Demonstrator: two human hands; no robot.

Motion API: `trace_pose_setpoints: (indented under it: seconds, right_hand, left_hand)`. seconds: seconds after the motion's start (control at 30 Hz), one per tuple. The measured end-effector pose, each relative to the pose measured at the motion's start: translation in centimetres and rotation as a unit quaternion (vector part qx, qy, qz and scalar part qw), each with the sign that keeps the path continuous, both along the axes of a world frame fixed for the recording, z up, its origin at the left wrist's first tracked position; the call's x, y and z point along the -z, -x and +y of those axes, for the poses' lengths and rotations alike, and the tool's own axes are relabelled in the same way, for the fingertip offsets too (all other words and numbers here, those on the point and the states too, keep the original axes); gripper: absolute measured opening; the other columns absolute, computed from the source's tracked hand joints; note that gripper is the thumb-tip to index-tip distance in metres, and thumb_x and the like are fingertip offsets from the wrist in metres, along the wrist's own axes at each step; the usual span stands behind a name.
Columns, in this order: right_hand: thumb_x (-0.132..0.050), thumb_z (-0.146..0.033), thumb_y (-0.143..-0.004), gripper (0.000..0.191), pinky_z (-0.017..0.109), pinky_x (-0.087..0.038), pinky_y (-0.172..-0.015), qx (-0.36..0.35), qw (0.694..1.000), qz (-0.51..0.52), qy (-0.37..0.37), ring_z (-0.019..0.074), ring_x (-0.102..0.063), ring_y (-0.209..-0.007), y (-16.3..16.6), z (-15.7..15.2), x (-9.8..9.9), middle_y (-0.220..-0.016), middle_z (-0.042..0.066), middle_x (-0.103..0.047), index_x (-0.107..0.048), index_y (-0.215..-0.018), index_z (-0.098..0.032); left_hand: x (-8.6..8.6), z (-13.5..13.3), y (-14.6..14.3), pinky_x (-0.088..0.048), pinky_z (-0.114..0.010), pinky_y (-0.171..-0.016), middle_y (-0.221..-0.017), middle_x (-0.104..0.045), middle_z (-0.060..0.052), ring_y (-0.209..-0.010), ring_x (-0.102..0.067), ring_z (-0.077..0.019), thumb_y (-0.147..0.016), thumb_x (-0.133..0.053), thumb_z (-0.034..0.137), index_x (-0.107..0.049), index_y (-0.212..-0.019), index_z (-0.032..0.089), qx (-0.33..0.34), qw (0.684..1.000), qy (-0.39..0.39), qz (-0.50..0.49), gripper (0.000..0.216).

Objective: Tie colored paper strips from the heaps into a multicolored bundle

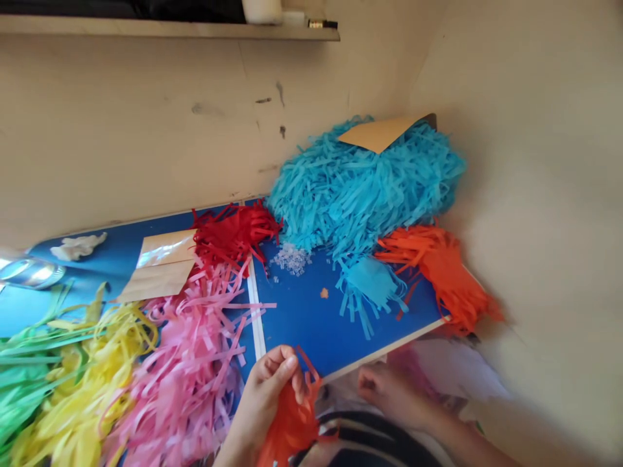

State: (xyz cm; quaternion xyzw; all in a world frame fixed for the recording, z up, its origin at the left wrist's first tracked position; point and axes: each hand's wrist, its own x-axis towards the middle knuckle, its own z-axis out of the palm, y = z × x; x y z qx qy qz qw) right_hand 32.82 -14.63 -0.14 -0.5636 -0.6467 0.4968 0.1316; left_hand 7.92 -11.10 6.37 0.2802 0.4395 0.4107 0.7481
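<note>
My left hand (277, 376) is at the bottom middle, its thumb and fingers pinched on an orange fringed tissue paper tassel (291, 425) that hangs down in front of my lap. One thin orange strip sticks up past the fingertips. To the right, just off the table's front edge, my right hand (382, 387) is closed with its fingers curled in. What it may hold is hidden. Another orange fringed bunch (445, 272) lies on the right end of the blue table (304, 331), hanging partly over the edge.
A large light-blue fringe heap (360, 188) carries a brown card (382, 133). Small clear plastic pieces (292, 259) lie before it. Red (233, 230), pink (185, 363), yellow (92, 376) and green (24, 383) bunches spread leftward. A shelf (170, 27) juts from the wall above.
</note>
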Motion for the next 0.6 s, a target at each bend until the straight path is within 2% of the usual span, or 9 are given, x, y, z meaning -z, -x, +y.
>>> trace_pose_setpoints:
  seconds: [0.07, 0.13, 0.2, 0.3, 0.37, 0.47, 0.53, 0.6]
  right_hand:
    - [-0.065, -0.027, -0.08, 0.009, 0.022, -0.036, -0.054, 0.042, 0.987, 0.126, 0.087, 0.0115, -0.051, -0.055, 0.4, 0.5, -1.0, -0.062, -0.003, -0.062, -0.068, -0.08, -0.019]
    - [-0.069, -0.037, -0.078, 0.02, 0.02, -0.035, -0.049, 0.064, 0.954, 0.243, 0.165, 0.0089, -0.048, -0.048, 1.0, 1.4, -2.5, -0.06, -0.003, -0.063, -0.069, -0.083, -0.018]
    - [-0.073, -0.042, -0.077, 0.026, 0.018, -0.035, -0.047, 0.063, 0.921, 0.327, 0.202, 0.007, -0.048, -0.045, 1.6, 2.5, -4.3, -0.065, -0.001, -0.068, -0.069, -0.082, -0.016]
    - [-0.078, -0.039, -0.075, 0.026, 0.016, -0.032, -0.042, 0.062, 0.884, 0.413, 0.211, 0.0049, -0.05, -0.042, 2.7, 4.1, -6.5, -0.072, 0.003, -0.074, -0.07, -0.08, -0.015]
    - [-0.082, -0.035, -0.073, 0.024, 0.014, -0.03, -0.039, 0.097, 0.845, 0.474, 0.23, 0.0036, -0.05, -0.041, 3.1, 5.1, -7.1, -0.071, 0.003, -0.074, -0.071, -0.079, -0.015]
    - [-0.084, -0.026, -0.071, 0.017, 0.011, -0.034, -0.039, 0.193, 0.751, 0.579, 0.252, 0.0033, -0.055, -0.044, 2.6, 6.7, -6.9, -0.07, 0.001, -0.074, -0.073, -0.08, -0.017]
    - [-0.079, -0.017, -0.075, 0.012, 0.01, -0.042, -0.043, 0.251, 0.693, 0.634, 0.235, 0.0043, -0.062, -0.053, 1.3, 7.7, -6.7, -0.077, 0.0, -0.076, -0.074, -0.085, -0.019]
    - [-0.069, -0.011, -0.082, 0.015, 0.01, -0.049, -0.052, 0.29, 0.658, 0.667, 0.192, 0.0052, -0.069, -0.066, -0.4, 8.7, -6.9, -0.089, 0.0, -0.077, -0.073, -0.093, -0.02]
  left_hand:
    - [0.3, -0.1, 0.0, -0.042, -0.019, -0.049, -0.043, -0.058, 0.0, -0.045, -0.054, -0.0099, -0.076, -0.073, 0.053, -0.055, -0.061, 0.017, 0.008, 1.0, 0.02, -0.008, 0.043]
    - [0.7, -0.1, -0.4, -0.043, -0.02, -0.048, -0.046, -0.058, 0.001, -0.044, -0.054, -0.0095, -0.076, -0.072, 0.054, -0.056, -0.061, 0.016, 0.012, 0.998, 0.048, -0.025, 0.044]
    - [1.0, -0.2, -1.0, -0.041, -0.018, -0.044, -0.052, -0.06, 0.003, -0.042, -0.051, -0.0071, -0.073, -0.077, 0.052, -0.06, -0.069, 0.016, 0.008, 0.997, 0.067, -0.046, 0.04]
    - [1.0, -0.4, -2.1, -0.044, -0.016, -0.045, -0.073, -0.067, 0.0, -0.051, -0.056, -0.0062, -0.066, -0.085, 0.041, -0.062, -0.079, 0.017, -0.002, 0.996, 0.064, -0.068, 0.036]
    - [0.9, -0.7, -2.8, -0.05, -0.02, -0.049, -0.084, -0.069, -0.002, -0.054, -0.059, -0.0083, -0.066, -0.085, 0.039, -0.06, -0.08, 0.018, 0.019, 0.994, 0.069, -0.086, 0.036]
    - [1.0, -1.1, -2.9, -0.046, -0.021, -0.043, -0.065, -0.064, 0.001, -0.041, -0.048, -0.0057, -0.072, -0.08, 0.045, -0.057, -0.08, 0.018, 0.065, 0.992, 0.058, -0.095, 0.037]
    - [1.3, -1.1, -2.6, -0.04, -0.017, -0.041, -0.055, -0.056, 0.005, -0.037, -0.039, -0.0021, -0.071, -0.08, 0.048, -0.057, -0.078, 0.017, 0.054, 0.996, 0.036, -0.064, 0.039]
    - [1.6, -0.9, -2.3, -0.036, -0.015, -0.042, -0.054, -0.055, 0.006, -0.039, -0.035, -0.0005, -0.069, -0.082, 0.049, -0.058, -0.076, 0.016, 0.017, 0.999, 0.031, -0.024, 0.042]
